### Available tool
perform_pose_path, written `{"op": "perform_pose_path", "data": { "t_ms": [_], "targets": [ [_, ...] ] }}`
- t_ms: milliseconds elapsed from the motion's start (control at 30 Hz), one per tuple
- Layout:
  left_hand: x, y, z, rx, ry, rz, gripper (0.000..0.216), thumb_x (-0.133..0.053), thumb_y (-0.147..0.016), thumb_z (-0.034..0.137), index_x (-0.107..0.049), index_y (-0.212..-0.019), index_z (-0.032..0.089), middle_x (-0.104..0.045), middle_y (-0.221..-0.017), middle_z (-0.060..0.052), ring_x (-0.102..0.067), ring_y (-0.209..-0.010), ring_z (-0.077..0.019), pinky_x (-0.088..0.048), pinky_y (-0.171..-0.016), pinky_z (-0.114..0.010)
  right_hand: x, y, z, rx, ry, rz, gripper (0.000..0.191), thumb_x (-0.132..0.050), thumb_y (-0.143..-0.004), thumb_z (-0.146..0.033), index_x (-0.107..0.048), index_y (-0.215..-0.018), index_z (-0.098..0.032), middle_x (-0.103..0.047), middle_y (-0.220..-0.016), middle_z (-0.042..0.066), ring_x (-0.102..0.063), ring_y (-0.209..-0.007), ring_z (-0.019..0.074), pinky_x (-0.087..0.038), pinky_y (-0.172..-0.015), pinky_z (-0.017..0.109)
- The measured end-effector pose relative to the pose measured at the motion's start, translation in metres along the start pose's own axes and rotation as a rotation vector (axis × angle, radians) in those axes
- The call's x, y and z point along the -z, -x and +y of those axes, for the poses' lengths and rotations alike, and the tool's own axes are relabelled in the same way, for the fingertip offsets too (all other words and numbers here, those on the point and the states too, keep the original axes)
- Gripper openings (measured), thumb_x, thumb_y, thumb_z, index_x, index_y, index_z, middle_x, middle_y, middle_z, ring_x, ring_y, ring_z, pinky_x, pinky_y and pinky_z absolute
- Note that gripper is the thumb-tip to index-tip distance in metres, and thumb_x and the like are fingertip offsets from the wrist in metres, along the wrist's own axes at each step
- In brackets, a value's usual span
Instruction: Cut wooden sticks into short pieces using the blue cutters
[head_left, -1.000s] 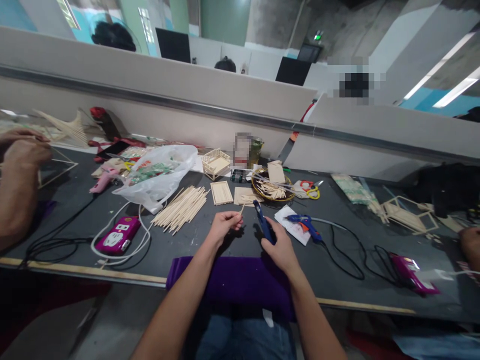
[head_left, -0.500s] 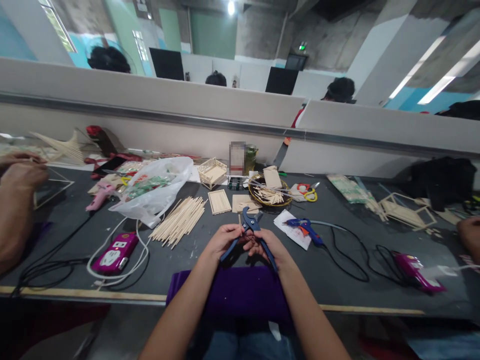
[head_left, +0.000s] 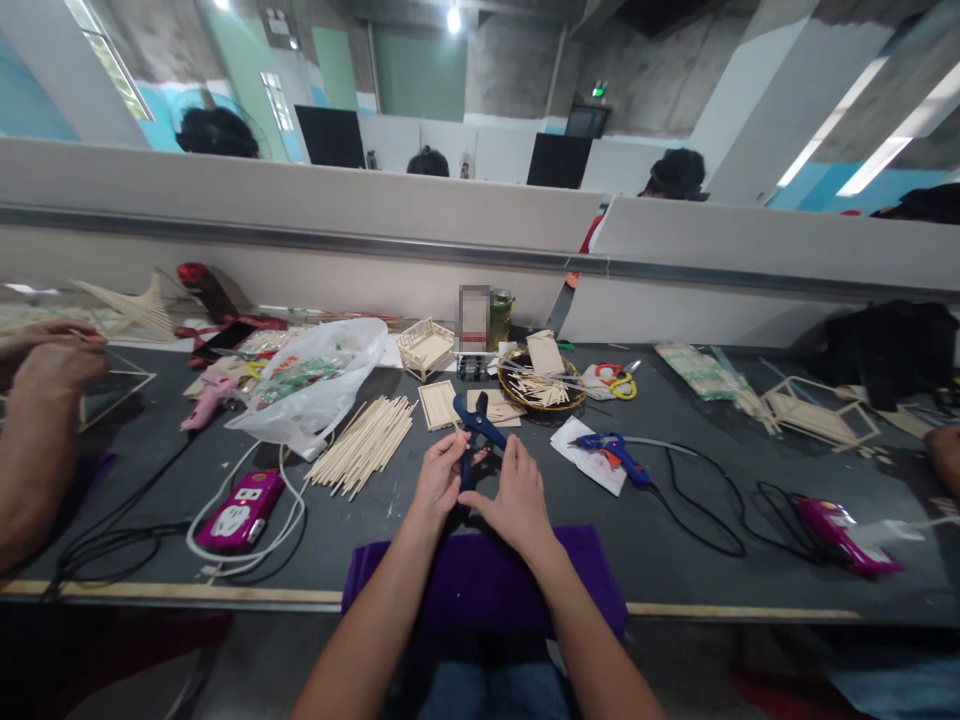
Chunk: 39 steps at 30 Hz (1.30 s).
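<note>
In front of me, above the table edge, is a blue ratchet-style pipe cutter (head_left: 474, 418) with a hooked jaw pointing away and to the left. My left hand (head_left: 439, 475) is closed at the cutter's lower left side, thumb and fingers pinched by its handle. Whether a thin stick is also in that pinch cannot be made out. My right hand (head_left: 517, 495) has its fingers over the other handle, the thumb stretched out toward the left hand. Beyond the cutter lie a small wooden stick tray (head_left: 437, 404) and flat wooden pieces (head_left: 495, 408). A pile of wooden sticks (head_left: 364, 445) is left of my hands.
A blue glue gun (head_left: 616, 455) rests on white paper at right. A basket of short sticks (head_left: 541, 385), scissors (head_left: 622, 382) and a plastic bag (head_left: 315, 385) stand farther back. Magenta power strips (head_left: 240, 510) with cables flank me. A co-worker's hands (head_left: 56, 365) work at far left.
The pipe cutter has turned, its jaw swinging left and its right handle rising. My right hand has rotated, showing its back, with fingers higher on the handle. The view has shifted slightly.
</note>
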<state>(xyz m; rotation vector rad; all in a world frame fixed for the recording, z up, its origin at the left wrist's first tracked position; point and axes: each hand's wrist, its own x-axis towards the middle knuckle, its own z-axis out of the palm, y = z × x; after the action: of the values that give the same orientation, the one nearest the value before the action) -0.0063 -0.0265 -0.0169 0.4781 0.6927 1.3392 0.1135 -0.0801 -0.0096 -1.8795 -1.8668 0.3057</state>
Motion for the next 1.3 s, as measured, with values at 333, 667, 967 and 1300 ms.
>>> {"op": "perform_pose_path", "data": {
  "t_ms": [333, 667, 967, 1300],
  "targets": [
    [-0.006, 0.006, 0.002, 0.046, -0.022, -0.123, 0.029, -0.086, -0.054, 0.028, -0.069, -0.070, 0.010, -0.067, -0.108, -0.009, -0.065, -0.075, -0.0138, -0.055, -0.071, -0.026, -0.005, -0.005, -0.008, -0.053, -0.068, 0.026, 0.099, -0.064, -0.066, -0.033, -0.014, -0.144, 0.003, -0.040, -0.134, 0.028, -0.040, -0.122, 0.0391, -0.037, -0.100, 0.049],
    [-0.006, 0.010, 0.016, 0.103, -0.323, -0.118, 0.036, -0.085, -0.054, 0.037, -0.071, -0.072, 0.009, -0.068, -0.069, -0.007, -0.063, -0.061, -0.0137, -0.052, -0.059, -0.025, 0.024, -0.016, 0.034, 0.118, -0.175, 0.120, 0.050, -0.047, -0.069, -0.014, -0.049, -0.119, -0.013, -0.056, -0.105, 0.014, -0.053, -0.102, 0.0279, -0.044, -0.091, 0.043],
    [-0.016, 0.023, 0.031, 0.050, -0.604, -0.398, 0.030, -0.079, -0.063, 0.040, -0.074, -0.069, 0.011, -0.064, -0.065, -0.004, -0.056, -0.055, -0.0094, -0.045, -0.054, -0.020, 0.063, 0.009, 0.081, 0.392, -0.048, 0.093, 0.071, -0.047, -0.057, -0.005, -0.042, -0.127, -0.014, -0.048, -0.115, 0.015, -0.045, -0.112, 0.0301, -0.040, -0.096, 0.049],
    [-0.011, 0.028, 0.040, 0.054, -0.751, -0.490, 0.027, -0.071, -0.075, 0.037, -0.072, -0.066, 0.011, -0.060, -0.063, -0.003, -0.054, -0.055, -0.0093, -0.041, -0.055, -0.020, 0.045, -0.004, 0.066, 0.470, -0.058, 0.099, 0.074, -0.047, -0.061, -0.003, -0.040, -0.133, -0.017, -0.046, -0.113, 0.013, -0.046, -0.106, 0.0291, -0.042, -0.091, 0.048]
  ]
}}
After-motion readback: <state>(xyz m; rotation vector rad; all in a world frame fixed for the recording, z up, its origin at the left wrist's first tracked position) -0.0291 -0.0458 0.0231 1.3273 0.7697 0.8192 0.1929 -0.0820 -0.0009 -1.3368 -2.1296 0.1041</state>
